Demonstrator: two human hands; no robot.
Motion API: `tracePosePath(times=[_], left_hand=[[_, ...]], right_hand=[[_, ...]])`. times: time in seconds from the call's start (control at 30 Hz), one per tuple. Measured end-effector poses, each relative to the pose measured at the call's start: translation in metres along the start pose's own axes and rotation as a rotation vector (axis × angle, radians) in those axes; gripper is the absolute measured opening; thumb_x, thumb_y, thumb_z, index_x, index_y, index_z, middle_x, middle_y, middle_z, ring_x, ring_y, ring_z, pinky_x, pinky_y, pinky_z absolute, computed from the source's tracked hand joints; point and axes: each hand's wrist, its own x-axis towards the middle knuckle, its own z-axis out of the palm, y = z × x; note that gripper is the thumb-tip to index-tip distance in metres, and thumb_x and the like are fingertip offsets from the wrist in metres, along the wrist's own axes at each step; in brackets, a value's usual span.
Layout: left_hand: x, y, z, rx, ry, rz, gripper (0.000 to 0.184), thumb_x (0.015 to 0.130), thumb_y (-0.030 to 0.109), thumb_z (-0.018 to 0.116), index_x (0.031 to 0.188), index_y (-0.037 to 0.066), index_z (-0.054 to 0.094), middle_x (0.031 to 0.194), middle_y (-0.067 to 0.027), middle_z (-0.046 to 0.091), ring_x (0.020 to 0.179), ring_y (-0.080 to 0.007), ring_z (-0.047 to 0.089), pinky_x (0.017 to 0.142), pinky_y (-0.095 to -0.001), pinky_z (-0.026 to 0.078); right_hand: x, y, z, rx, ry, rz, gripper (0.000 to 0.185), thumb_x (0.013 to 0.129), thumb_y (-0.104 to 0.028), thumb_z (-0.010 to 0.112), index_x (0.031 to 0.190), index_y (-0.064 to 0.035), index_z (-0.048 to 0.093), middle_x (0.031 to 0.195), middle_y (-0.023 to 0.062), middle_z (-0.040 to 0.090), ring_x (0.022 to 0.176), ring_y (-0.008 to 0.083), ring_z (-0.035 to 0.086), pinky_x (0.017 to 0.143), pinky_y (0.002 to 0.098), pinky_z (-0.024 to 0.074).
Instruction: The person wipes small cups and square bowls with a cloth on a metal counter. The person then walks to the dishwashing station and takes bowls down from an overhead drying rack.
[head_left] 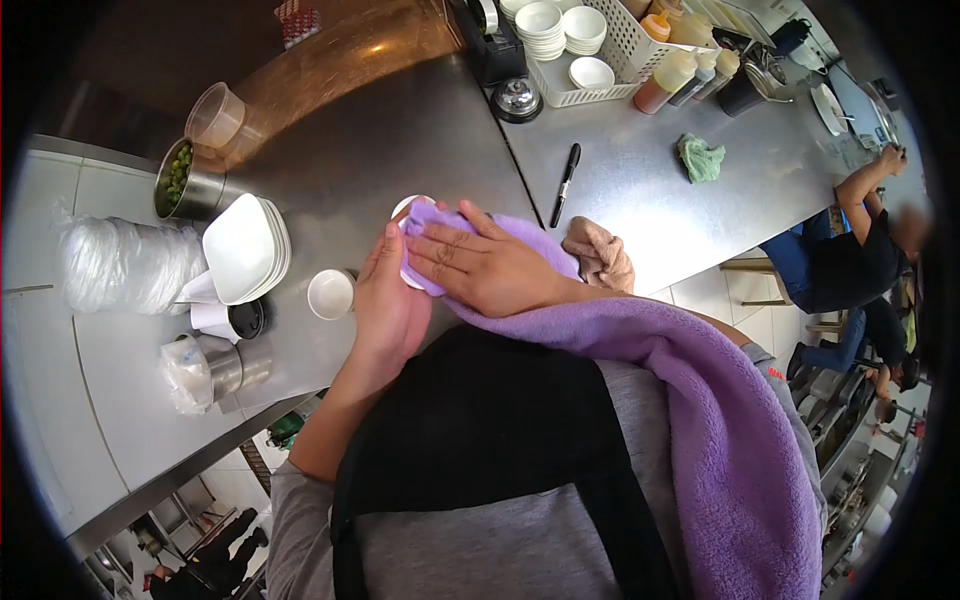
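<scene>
My left hand point(388, 300) is closed round a small white dish point(408, 274), which shows only as a rim at its edges. Over that dish lies a purple towel point(745, 440), pressed down by the fingers of my right hand point(485, 265). The rest of the towel runs along my right forearm and hangs down over my chest. Just left of my left hand stands a small white cup point(331, 294) on the steel counter point(400, 130). A crumpled brown cloth point(598, 254) lies beyond my right wrist.
Stacked white dishes point(245, 250), a plastic-wrapped bundle point(130, 265) and a metal pot of green pieces point(178, 180) stand left. A black marker point(566, 185), call bell point(517, 98), green cloth point(700, 158), white basket point(585, 95) and sauce bottles point(665, 80) lie beyond. Other people are at right.
</scene>
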Motion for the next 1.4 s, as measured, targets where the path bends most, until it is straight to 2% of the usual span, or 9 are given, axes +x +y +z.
tracePosePath(times=[0.2, 0.47, 0.57, 0.67, 0.73, 0.83, 1.1, 1.2, 1.4], left_hand=[[0.017, -0.020, -0.027, 0.164, -0.025, 0.088, 0.042, 0.103, 0.029, 0.030, 0.128, 0.000, 0.047, 0.127, -0.0145, 0.052, 0.116, -0.0196, 0.051, 0.102, -0.0322, 0.038], [0.070, -0.046, -0.110, 0.853, 0.192, 0.245, 0.046, 0.102, 0.031, 0.029, 0.133, 0.002, 0.045, 0.143, -0.0171, 0.037, 0.131, -0.0205, 0.038, 0.106, -0.0311, 0.030], [0.065, -0.045, -0.090, 1.138, 0.289, 0.604, 0.051, 0.097, 0.030, 0.045, 0.137, 0.000, 0.037, 0.143, -0.0189, 0.034, 0.133, -0.0263, 0.035, 0.107, -0.0345, 0.030], [0.053, -0.047, -0.084, 1.323, 0.346, 0.851, 0.061, 0.093, 0.029, 0.057, 0.139, -0.001, 0.032, 0.144, -0.0201, 0.032, 0.134, -0.0301, 0.034, 0.107, -0.0367, 0.031], [0.029, -0.052, -0.090, 1.236, -0.230, 0.651, 0.084, 0.075, 0.026, 0.077, 0.139, -0.001, 0.030, 0.138, -0.0209, 0.037, 0.129, -0.0368, 0.038, 0.105, -0.0413, 0.034], [0.024, -0.068, -0.073, 1.141, -0.215, 0.396, 0.097, 0.059, 0.023, 0.087, 0.136, -0.001, 0.034, 0.136, -0.0216, 0.039, 0.125, -0.0366, 0.042, 0.104, -0.0418, 0.036], [0.040, -0.077, -0.059, 1.231, -0.229, 0.361, 0.081, 0.061, 0.017, 0.080, 0.130, 0.001, 0.042, 0.128, -0.0189, 0.048, 0.119, -0.0342, 0.049, 0.099, -0.0400, 0.041], [0.045, -0.081, -0.060, 1.173, -0.263, 0.366, 0.077, 0.060, 0.018, 0.081, 0.126, 0.002, 0.045, 0.124, -0.0181, 0.051, 0.116, -0.0337, 0.051, 0.096, -0.0401, 0.042], [0.044, -0.070, -0.059, 1.236, -0.278, 0.296, 0.078, 0.061, 0.017, 0.082, 0.129, 0.006, 0.043, 0.127, -0.0152, 0.050, 0.119, -0.0310, 0.050, 0.097, -0.0389, 0.042]], right_hand=[[-0.002, 0.023, -0.021, 0.125, -0.364, -0.109, 0.028, 0.078, -0.014, 0.057, 0.104, -0.0096, 0.066, 0.099, 0.0094, 0.065, 0.100, 0.0239, 0.060, 0.103, 0.0416, 0.0369], [-0.029, 0.046, -0.027, 0.405, -0.174, 0.806, 0.025, 0.077, -0.004, 0.060, 0.101, -0.0045, 0.066, 0.092, 0.0147, 0.065, 0.096, 0.0339, 0.059, 0.083, 0.0385, 0.0481], [-0.030, 0.037, -0.020, 0.493, -0.131, 0.923, 0.028, 0.081, -0.007, 0.060, 0.108, -0.0033, 0.063, 0.103, 0.0153, 0.063, 0.101, 0.0352, 0.057, 0.085, 0.0395, 0.0466], [-0.039, 0.033, 0.000, 0.403, 0.094, 0.682, 0.032, 0.082, -0.010, 0.061, 0.114, -0.0038, 0.060, 0.110, 0.0142, 0.060, 0.104, 0.0334, 0.055, 0.087, 0.0389, 0.0453], [-0.038, 0.027, 0.001, 0.348, 0.063, 0.662, 0.032, 0.083, -0.012, 0.061, 0.114, -0.0041, 0.060, 0.110, 0.0137, 0.059, 0.105, 0.0323, 0.054, 0.088, 0.0388, 0.0442], [-0.041, 0.021, 0.012, 0.281, -0.107, 0.515, 0.033, 0.084, -0.016, 0.062, 0.115, -0.0057, 0.060, 0.112, 0.0132, 0.058, 0.108, 0.0300, 0.052, 0.091, 0.0386, 0.0419], [-0.035, 0.026, -0.010, 0.237, -0.779, 0.239, 0.036, 0.088, -0.033, 0.056, 0.117, -0.0111, 0.059, 0.115, 0.0064, 0.059, 0.118, 0.0247, 0.049, 0.106, 0.0510, 0.0272], [-0.048, 0.027, 0.014, -0.147, -0.487, 0.026, 0.039, 0.085, -0.028, 0.058, 0.121, -0.0129, 0.057, 0.118, 0.0052, 0.058, 0.122, 0.0230, 0.048, 0.110, 0.0519, 0.0221], [-0.026, 0.026, -0.011, 0.118, -0.745, 0.159, 0.048, 0.073, -0.012, 0.061, 0.121, -0.0111, 0.056, 0.120, 0.0058, 0.058, 0.130, 0.0233, 0.041, 0.111, 0.0549, 0.0212]])
